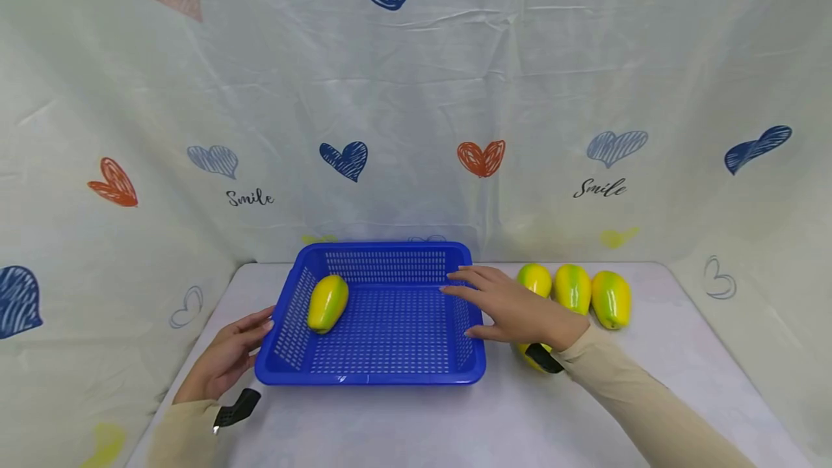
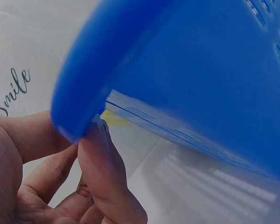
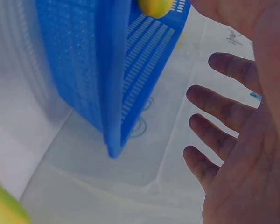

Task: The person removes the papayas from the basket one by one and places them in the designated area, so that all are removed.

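Observation:
A blue plastic basket with slotted walls stands on the table, one yellow-green papaya lying at the left inside it. At the basket's left edge, my left hand pinches the rim between thumb and finger, as the left wrist view shows. My right hand hovers over the right rim, fingers spread and holding nothing. In the right wrist view its fingers stand apart from the basket wall.
Right of the basket, several more papayas sit on the white table; one is mostly hidden under the right wrist. A pale curtain printed with hearts hangs behind and at both sides.

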